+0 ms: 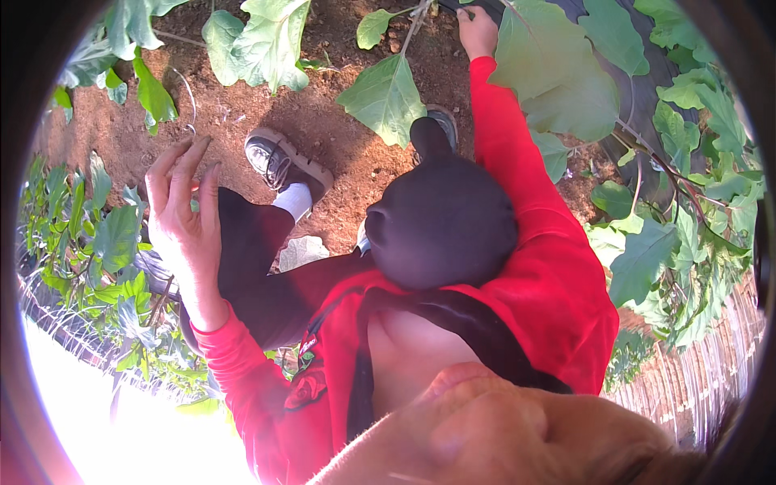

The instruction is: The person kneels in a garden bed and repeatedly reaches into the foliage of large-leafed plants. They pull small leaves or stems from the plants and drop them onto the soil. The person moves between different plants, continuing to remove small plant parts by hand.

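Note:
My left hand (182, 194) is raised in front of my left knee, fingers and thumb apart, and nothing shows between them. A thin pale string (193, 100) lies just past its fingertips, over the soil. My right hand (479, 33) reaches far forward to the top edge of the view. Its fingers are curled beside black plastic sheeting (445, 5); their tips are too small and close to the edge to tell whether they grip something. Large lobed leaves, apparently of eggplant, stand around it, one broad leaf (551, 73) overlapping the red sleeve (509, 133).
Reddish-brown soil (357, 176) surrounds my shoes (285, 157). Leafy plants (91, 224) line the left; purplish stems (673, 173) branch at the right. A leaf (388, 100) hangs between. A dark rounded shape (442, 224), which I cannot identify, sits before my chest. Glare whitens the lower left.

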Tool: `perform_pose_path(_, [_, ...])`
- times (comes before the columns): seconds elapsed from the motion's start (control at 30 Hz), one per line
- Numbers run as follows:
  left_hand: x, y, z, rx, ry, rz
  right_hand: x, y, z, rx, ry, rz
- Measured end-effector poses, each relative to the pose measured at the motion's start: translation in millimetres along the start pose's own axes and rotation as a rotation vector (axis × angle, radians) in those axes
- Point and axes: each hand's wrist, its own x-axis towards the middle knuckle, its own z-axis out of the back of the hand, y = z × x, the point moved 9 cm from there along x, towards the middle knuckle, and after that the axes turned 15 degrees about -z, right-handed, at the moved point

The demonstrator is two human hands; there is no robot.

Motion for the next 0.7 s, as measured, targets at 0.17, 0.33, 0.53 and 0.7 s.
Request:
perform_pose_path(0.17, [-16.7, -29.9, 49.8, 0.078, -0.217, -0.066, -65.4, 38.1, 34.2, -0.019, 0.018, 0.111])
perform_pose_path(0.33, [-70.5, -71.0, 114.6, 0.264, -0.582, -0.205, -123.2, 62.5, 62.5, 0.049, 0.253, 0.188])
perform_pose_path(0.53, [-215.6, -96.4, 177.1, 0.321, -1.109, 0.129, -210.8, 197.1, 92.2, -0.140, 0.431, 0.565])
perform_pose_path(0.7, [-378.2, -93.7, 149.5, 0.082, -1.251, 0.504, -285.2, 334.5, 118.5, 0.203, 0.600, 0.991])
